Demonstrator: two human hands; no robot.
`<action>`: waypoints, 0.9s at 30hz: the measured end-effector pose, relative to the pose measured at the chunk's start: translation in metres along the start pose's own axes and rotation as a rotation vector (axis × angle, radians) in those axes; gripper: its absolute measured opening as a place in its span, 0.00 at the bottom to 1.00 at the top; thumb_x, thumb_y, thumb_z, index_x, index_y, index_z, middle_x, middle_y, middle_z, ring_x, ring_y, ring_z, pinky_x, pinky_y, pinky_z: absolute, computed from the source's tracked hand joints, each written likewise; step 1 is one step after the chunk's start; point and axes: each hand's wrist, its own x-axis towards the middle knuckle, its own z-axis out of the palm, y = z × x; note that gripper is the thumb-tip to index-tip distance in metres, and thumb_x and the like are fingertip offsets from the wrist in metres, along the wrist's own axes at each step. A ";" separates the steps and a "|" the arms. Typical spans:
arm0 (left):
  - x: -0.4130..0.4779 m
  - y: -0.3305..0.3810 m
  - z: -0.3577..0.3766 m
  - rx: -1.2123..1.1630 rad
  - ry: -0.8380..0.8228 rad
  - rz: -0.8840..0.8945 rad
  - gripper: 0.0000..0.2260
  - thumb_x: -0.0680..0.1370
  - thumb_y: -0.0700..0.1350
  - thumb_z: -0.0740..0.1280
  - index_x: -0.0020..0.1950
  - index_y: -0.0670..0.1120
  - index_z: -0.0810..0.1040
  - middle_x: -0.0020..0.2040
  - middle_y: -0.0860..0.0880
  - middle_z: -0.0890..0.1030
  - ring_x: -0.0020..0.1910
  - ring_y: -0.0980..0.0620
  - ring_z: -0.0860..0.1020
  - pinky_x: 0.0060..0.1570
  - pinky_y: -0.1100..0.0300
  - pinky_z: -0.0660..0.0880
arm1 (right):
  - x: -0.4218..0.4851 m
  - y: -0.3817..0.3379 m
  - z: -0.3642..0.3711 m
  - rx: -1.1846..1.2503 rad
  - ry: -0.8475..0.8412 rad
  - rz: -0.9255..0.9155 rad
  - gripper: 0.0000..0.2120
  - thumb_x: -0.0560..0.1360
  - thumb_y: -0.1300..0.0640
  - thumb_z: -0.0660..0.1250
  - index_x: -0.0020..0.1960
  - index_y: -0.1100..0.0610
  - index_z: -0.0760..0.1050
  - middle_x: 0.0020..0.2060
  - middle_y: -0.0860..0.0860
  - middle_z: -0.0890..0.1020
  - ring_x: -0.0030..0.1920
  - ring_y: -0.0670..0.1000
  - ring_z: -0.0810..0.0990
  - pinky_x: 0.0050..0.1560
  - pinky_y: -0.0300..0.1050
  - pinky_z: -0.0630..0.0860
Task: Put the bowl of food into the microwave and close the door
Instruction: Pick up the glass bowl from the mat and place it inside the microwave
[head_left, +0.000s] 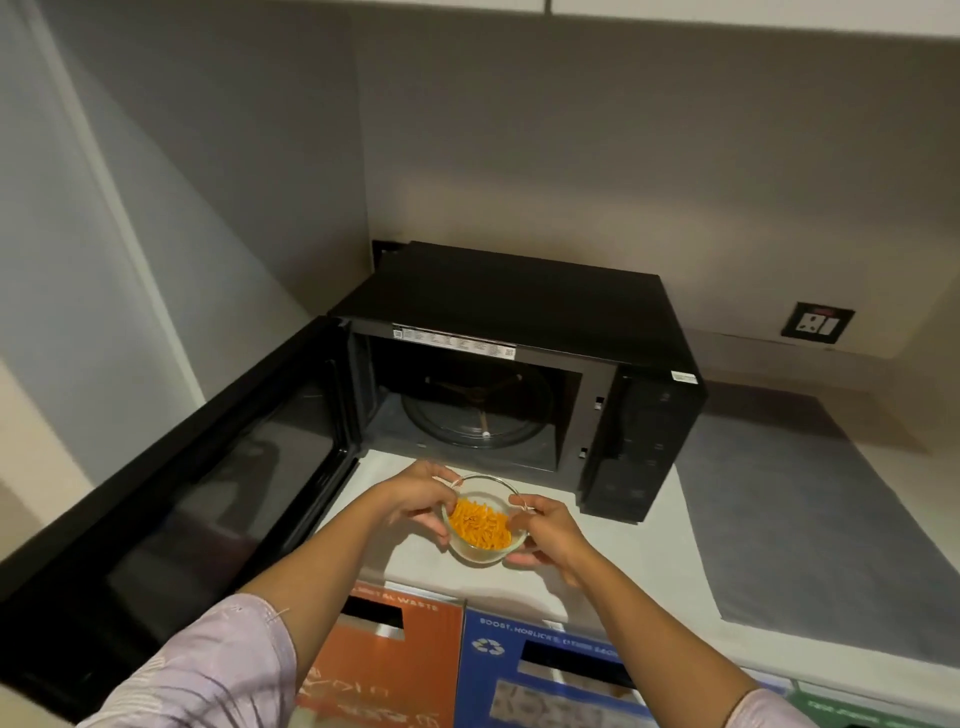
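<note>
A small clear glass bowl (485, 551) filled with orange food strips is held above the white counter, just in front of the microwave. My left hand (415, 501) grips its left rim and my right hand (543, 532) grips its right rim. The black microwave (519, 306) stands in the corner with its cavity exposed and the glass turntable (475, 415) visible inside. Its door (197, 499) is swung fully open to the left, reaching toward me.
A grey mat (810, 530) covers the counter to the right of the microwave. A wall socket (818, 323) sits behind it. Below the counter edge stand an orange bin (395, 670) and a blue recycling bin (545, 675). Walls close in at the left and back.
</note>
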 end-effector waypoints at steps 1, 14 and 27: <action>0.001 0.001 -0.005 -0.003 0.028 0.003 0.24 0.72 0.30 0.64 0.66 0.43 0.68 0.60 0.32 0.76 0.31 0.39 0.84 0.46 0.40 0.82 | 0.003 -0.002 0.005 -0.003 0.005 -0.005 0.17 0.76 0.67 0.64 0.63 0.56 0.75 0.53 0.58 0.81 0.41 0.55 0.84 0.41 0.51 0.85; 0.053 0.033 -0.021 -0.067 0.357 0.230 0.11 0.74 0.31 0.66 0.53 0.41 0.79 0.45 0.43 0.81 0.30 0.45 0.82 0.24 0.55 0.81 | 0.068 -0.061 0.007 -0.020 0.141 -0.248 0.10 0.76 0.61 0.68 0.57 0.57 0.78 0.41 0.52 0.84 0.36 0.50 0.83 0.35 0.45 0.83; 0.147 0.063 -0.047 -0.188 0.610 0.297 0.07 0.78 0.38 0.65 0.50 0.34 0.78 0.44 0.36 0.83 0.24 0.44 0.81 0.25 0.54 0.81 | 0.169 -0.098 0.030 0.247 0.146 -0.271 0.18 0.77 0.49 0.64 0.58 0.61 0.79 0.55 0.59 0.83 0.57 0.58 0.80 0.64 0.56 0.75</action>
